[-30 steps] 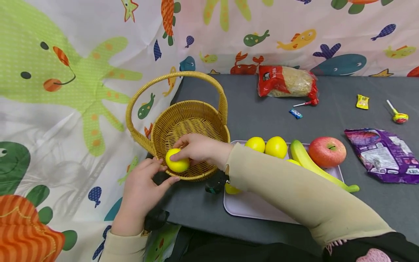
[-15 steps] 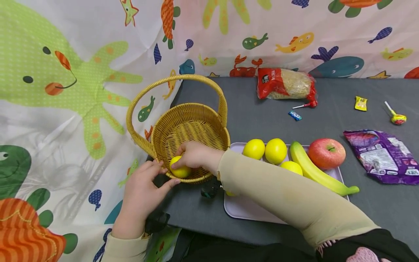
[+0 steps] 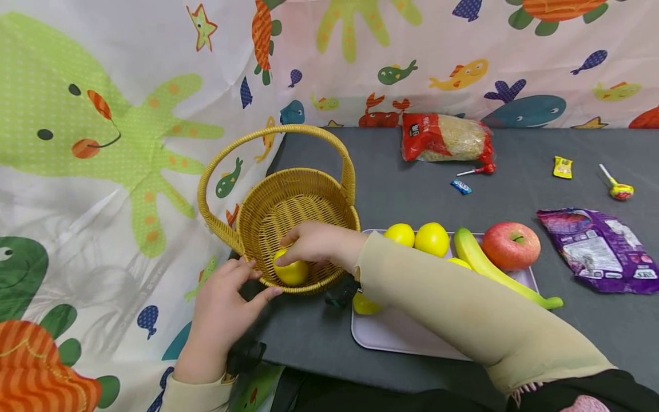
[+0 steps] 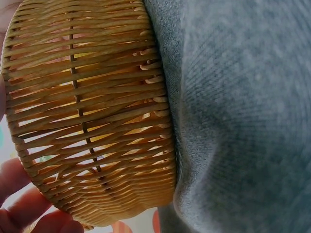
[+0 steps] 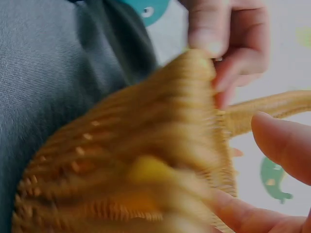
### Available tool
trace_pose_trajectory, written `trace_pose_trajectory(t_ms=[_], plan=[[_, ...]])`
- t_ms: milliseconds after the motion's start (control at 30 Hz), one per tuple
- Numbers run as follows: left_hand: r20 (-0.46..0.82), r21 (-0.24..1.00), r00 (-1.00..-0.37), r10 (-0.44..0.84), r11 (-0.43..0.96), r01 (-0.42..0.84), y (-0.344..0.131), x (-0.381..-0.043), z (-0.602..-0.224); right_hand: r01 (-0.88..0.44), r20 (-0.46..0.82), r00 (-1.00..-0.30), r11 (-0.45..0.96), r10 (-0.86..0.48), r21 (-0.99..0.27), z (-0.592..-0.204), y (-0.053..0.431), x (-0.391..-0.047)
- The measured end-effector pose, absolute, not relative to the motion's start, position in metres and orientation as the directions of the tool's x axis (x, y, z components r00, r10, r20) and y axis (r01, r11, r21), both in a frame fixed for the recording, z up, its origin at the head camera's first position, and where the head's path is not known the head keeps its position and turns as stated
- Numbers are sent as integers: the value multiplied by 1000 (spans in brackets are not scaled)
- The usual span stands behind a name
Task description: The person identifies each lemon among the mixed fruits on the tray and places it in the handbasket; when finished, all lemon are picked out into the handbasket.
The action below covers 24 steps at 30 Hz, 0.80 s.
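A tan wicker basket (image 3: 298,197) with a tall handle stands at the left of the table. My left hand (image 3: 223,315) grips its near-left rim, thumb outside below the edge. Inside, a lemon (image 3: 293,274) lies against the near wall. Over it is my right hand (image 3: 319,243), the thumb overlapping its top in the head view; the other fingers are partly hidden. In the blurred right wrist view, the thumb and a finger (image 5: 284,145) stand spread apart, with a yellow patch of the lemon (image 5: 153,170) showing at the weave. The left wrist view shows the basket's woven side (image 4: 92,107) close up.
A pale tray (image 3: 391,335) holds several lemons (image 3: 432,239), a banana (image 3: 479,260) and an apple (image 3: 511,246), partly under the right sleeve. Beyond lie a red noodle bag (image 3: 447,137), lollipops (image 3: 620,190), small candies (image 3: 460,187) and a purple snack bag (image 3: 597,249). A patterned cloth (image 3: 128,189) borders the left.
The lemon has gone down and right into the basket, away from its rim, and sits lower under my right hand. My left hand keeps its grip on the rim.
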<state>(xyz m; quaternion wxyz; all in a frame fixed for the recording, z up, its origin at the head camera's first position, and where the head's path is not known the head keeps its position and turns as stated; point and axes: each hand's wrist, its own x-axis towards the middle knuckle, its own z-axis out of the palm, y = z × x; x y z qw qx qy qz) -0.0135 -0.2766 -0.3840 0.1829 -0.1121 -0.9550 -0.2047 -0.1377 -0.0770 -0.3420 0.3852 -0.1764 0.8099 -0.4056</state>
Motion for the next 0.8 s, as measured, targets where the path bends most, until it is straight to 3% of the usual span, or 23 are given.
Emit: trace_pose_trajectory(t_ms=[300, 433, 800], plan=[[400, 353, -907, 130, 892, 283, -276, -16, -389, -81, -379, -644, 552, -664, -830, -303, -4, -134], [404, 352, -905, 131, 891, 286, -278, -14, -388, -53, -388, -639, 542, -664, -839, -289, 41, -125], [385, 363, -916, 116, 893, 265, -274, -16, -388, -20, -455, -704, 656, -545, -755, -303, 167, -91]])
